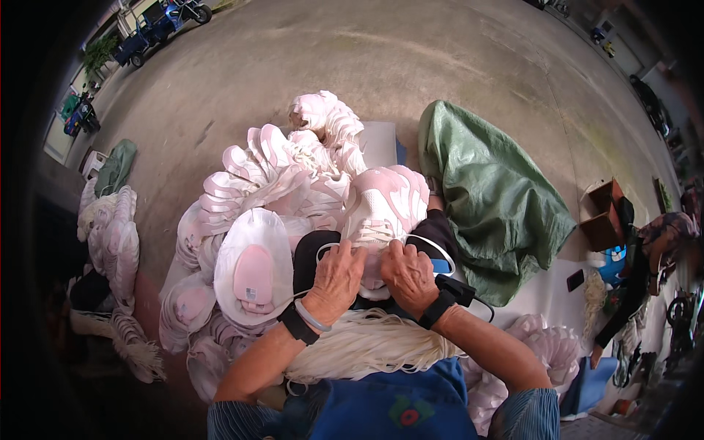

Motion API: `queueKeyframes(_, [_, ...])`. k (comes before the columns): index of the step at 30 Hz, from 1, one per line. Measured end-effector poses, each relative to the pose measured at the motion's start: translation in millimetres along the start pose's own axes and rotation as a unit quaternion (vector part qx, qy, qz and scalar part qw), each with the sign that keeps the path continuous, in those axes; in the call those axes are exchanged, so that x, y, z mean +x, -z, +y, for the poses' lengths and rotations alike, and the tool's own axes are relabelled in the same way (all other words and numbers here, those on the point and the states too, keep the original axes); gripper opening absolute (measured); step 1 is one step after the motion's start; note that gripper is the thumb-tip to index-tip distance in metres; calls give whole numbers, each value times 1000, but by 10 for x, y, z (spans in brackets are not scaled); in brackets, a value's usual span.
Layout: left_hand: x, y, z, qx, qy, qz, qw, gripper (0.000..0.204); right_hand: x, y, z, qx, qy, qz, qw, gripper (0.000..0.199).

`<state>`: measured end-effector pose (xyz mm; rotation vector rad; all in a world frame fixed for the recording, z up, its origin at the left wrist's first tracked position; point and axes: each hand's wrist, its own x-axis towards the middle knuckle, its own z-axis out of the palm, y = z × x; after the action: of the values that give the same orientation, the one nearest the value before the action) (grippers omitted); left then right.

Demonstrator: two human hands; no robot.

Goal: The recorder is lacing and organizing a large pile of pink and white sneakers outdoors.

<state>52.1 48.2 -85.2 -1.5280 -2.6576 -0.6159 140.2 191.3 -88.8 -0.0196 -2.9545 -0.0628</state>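
A pink-and-white shoe upper stands in front of me over my dark-clothed knees, several more nested behind it. My left hand is closed at its lower left side, pinching a white shoelace that loops out beside the fingers. Opposite it, my right hand is closed on the same lace, which curves out past its knuckles. Laces cross the upper's front above my fingers; the fingertips are partly hidden. Across my lap, over a blue apron, lies a thick bundle of white laces.
Fanned piles of uppers fill the left side, one showing a pink insole. To the right lies a green sack. Beyond it are a phone, a brown wooden stool and another person's arm. Another heap of uppers sits near my right elbow.
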Motion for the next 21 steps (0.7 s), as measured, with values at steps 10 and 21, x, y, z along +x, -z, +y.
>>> queueKeyframes(10, [-4, 42, -130, -134, 63, 44, 988, 27, 63, -69, 162, 95, 73, 27, 992, 11])
queueKeyframes(21, [-53, -50, -251, -247, 96, 97, 959, 19, 89, -85, -181, 455, -119, 17, 882, 11])
